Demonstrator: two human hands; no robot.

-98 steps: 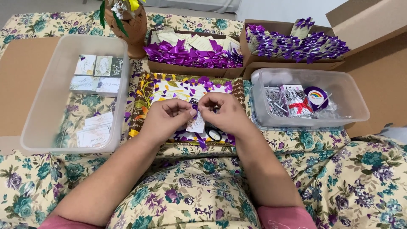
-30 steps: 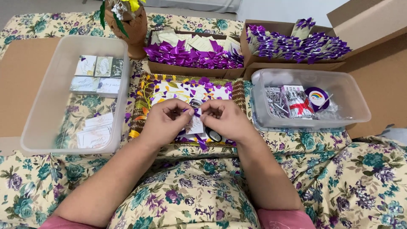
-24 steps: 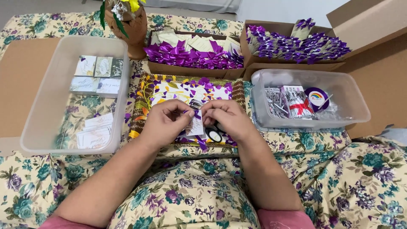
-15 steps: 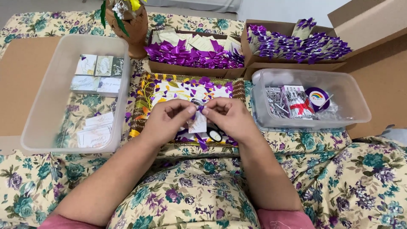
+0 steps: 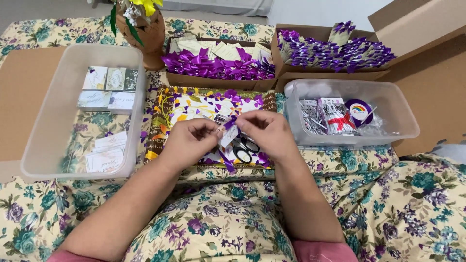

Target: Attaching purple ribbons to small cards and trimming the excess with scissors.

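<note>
My left hand point(image 5: 190, 139) and my right hand point(image 5: 268, 131) meet over a colourful tray point(image 5: 160, 127), fingertips pinched together on a small white tag with a purple ribbon point(image 5: 228, 132). A loose end of the ribbon hangs down below the tag. Black-handled scissors point(image 5: 244, 151) lie on the tray just under my right hand. Purple ribbon scraps are scattered over the tray.
A clear bin point(image 5: 48, 145) with cards stands at the left. Another clear bin point(image 5: 403, 127) at the right holds clips and a tape roll. Two cardboard boxes point(image 5: 213, 81) point(image 5: 320, 75) of purple-bowed tags sit behind. A vase point(image 5: 145, 36) stands at the back.
Both hands have stayed on the tag and ribbon, shifting slightly as the fingers work the ribbon. Nothing else has moved.
</note>
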